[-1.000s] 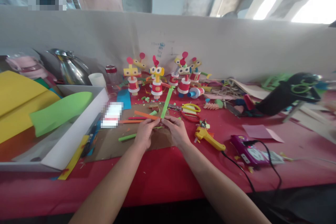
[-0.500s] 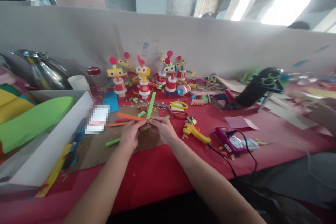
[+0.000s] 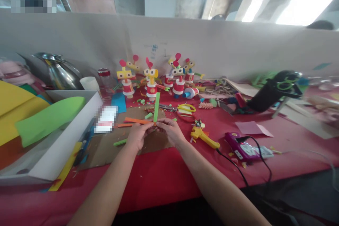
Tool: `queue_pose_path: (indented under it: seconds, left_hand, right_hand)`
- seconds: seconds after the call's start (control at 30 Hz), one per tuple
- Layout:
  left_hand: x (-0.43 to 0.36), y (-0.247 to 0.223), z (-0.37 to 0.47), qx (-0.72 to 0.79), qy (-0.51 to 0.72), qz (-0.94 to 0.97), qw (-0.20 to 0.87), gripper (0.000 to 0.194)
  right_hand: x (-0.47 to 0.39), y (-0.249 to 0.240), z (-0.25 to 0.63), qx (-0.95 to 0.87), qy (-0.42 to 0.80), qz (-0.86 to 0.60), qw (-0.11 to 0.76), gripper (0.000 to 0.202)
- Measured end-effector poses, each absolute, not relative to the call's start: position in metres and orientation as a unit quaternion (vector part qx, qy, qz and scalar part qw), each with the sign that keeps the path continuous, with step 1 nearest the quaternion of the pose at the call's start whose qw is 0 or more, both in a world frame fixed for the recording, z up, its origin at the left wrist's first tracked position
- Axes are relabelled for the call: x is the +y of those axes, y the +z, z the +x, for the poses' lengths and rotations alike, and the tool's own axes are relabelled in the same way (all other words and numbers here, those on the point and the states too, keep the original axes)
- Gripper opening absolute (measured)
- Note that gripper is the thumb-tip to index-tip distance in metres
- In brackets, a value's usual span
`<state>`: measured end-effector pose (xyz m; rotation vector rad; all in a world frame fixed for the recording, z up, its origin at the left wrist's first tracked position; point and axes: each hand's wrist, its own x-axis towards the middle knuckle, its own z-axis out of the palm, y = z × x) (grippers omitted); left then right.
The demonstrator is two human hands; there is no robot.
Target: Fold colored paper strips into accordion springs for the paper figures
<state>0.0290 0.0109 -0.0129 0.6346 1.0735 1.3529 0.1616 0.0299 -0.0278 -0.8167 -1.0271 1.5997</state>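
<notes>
My left hand [image 3: 137, 136] pinches an orange paper strip [image 3: 137, 120] close to where it meets a light green paper strip [image 3: 156, 107]. With thumb and fingers closed, my right hand [image 3: 172, 131] grips the same joint from the other side. The green strip stands away from me and the orange one reaches left, forming a corner; the exact overlap is hidden by my fingertips. Beneath them lies a brown cardboard sheet [image 3: 106, 155] carrying another orange strip, a green strip [image 3: 120, 142] and small coiled paper springs [image 3: 148, 116].
Several paper-cup figures [image 3: 152, 88] stand at the back. Yellow-handled scissors [image 3: 186, 107], a yellow glue gun [image 3: 203, 139] and a purple power strip [image 3: 239, 146] lie to the right. A white box [image 3: 60, 141] of coloured sheets sits left. Another person's hand [image 3: 324, 107] shows far right.
The green strip has swung from leaning right to nearly upright in the view. Both hands keep their pinch at the joint. The whole scene has shifted slightly right as the camera turned.
</notes>
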Motion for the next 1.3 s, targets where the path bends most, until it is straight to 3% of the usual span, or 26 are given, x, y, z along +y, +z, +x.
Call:
queue_pose_path:
  seconds: [0.9, 1.3]
  left_hand:
    - [0.0163, -0.0194, 0.0256, 0.434, 0.590, 0.277, 0.622, 0.016]
    - [0.0108, -0.0110, 0.0315, 0.429, 0.591, 0.293, 0.618, 0.024]
  right_hand:
    - [0.0328, -0.0315, 0.1604, -0.418, 0.694, -0.313, 0.496, 0.025]
    - [0.0286, -0.0243, 0.1593, -0.432, 0.666, -0.323, 0.515, 0.010]
